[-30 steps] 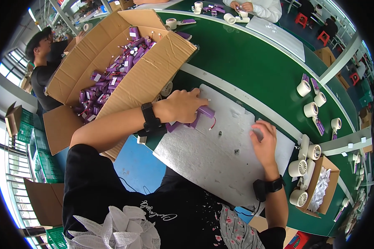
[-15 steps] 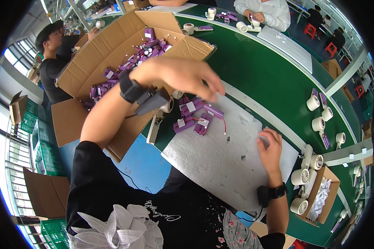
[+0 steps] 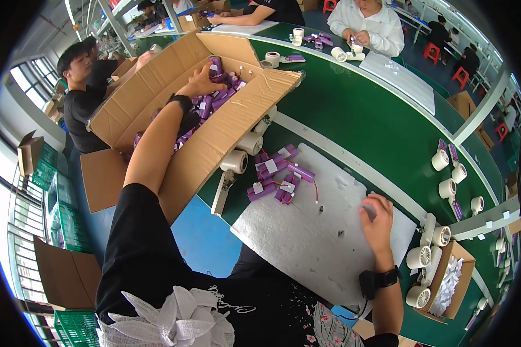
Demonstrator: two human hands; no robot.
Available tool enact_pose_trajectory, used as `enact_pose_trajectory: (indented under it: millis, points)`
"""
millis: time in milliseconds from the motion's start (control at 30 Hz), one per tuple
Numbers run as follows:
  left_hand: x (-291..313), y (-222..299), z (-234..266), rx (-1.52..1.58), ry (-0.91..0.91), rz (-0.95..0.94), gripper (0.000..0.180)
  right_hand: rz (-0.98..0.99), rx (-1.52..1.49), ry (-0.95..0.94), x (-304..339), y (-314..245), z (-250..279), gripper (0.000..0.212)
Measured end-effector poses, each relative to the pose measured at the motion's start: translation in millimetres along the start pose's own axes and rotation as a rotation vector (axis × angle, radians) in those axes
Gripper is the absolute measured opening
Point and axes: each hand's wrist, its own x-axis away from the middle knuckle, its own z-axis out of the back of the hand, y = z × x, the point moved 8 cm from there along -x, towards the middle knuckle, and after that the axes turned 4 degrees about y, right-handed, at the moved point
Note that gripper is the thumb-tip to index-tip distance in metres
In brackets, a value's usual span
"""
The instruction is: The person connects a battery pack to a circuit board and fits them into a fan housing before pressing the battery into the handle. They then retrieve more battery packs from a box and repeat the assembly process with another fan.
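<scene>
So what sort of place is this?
Likely a factory assembly floor: a cardboard box heaped with purple packs, several white fan-like parts along a green bench, and a person in white working across it.

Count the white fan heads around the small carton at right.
3: upper head at the far end of the carton, middle head and lower head along its left; others may be hidden.

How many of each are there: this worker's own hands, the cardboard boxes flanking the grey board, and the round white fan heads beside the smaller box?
Left hand, right hand: 2
Large box, small box: 2
Fan heads: 3
Total: 7
</scene>
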Motion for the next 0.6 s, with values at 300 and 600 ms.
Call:
enact_pose_trajectory:
  millis: [300, 600]
  points:
    - [-33, -17, -8, 0.313, 0.266, -0.014, 0.104, 0.0, -0.023, -0.013, -4, -8, -1, 0.02]
    - [-15, 6, -12, -0.023, -0.095, 0.122, 0.105, -0.001, -0.011, -0.004, -3, -6, 1, 0.021]
